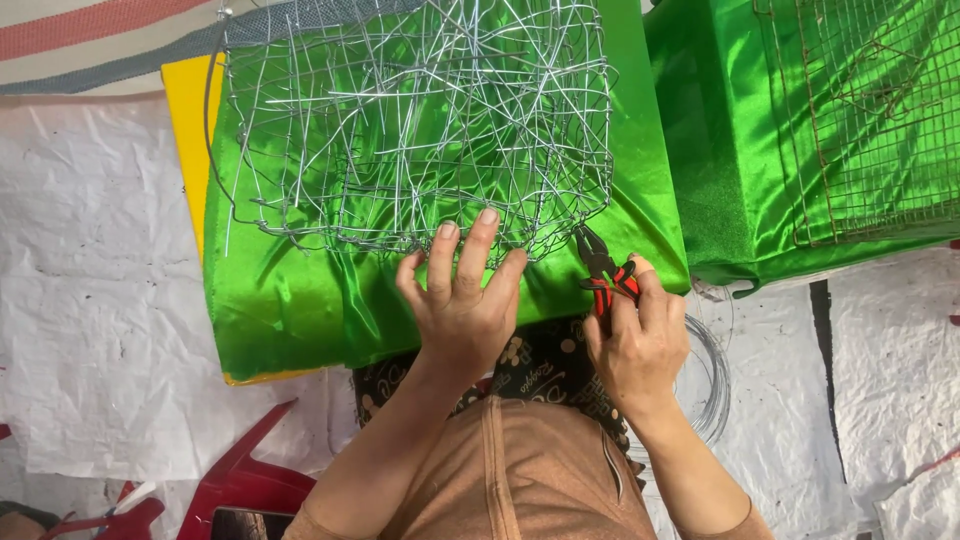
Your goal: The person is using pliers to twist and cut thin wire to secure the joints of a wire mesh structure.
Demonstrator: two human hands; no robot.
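Observation:
A silvery wire mesh cage lies on a block covered in shiny green cloth. My left hand presses its fingers against the cage's near edge, gripping the wire there. My right hand holds red-and-black pliers, whose jaws point at the cage's near right corner. Both hands work close together at the front rim of the cage.
A second green-covered block with a rusty square-grid mesh stands at the right. A coil of thin wire lies on the white sheeting by my right wrist. A red plastic object sits at the lower left.

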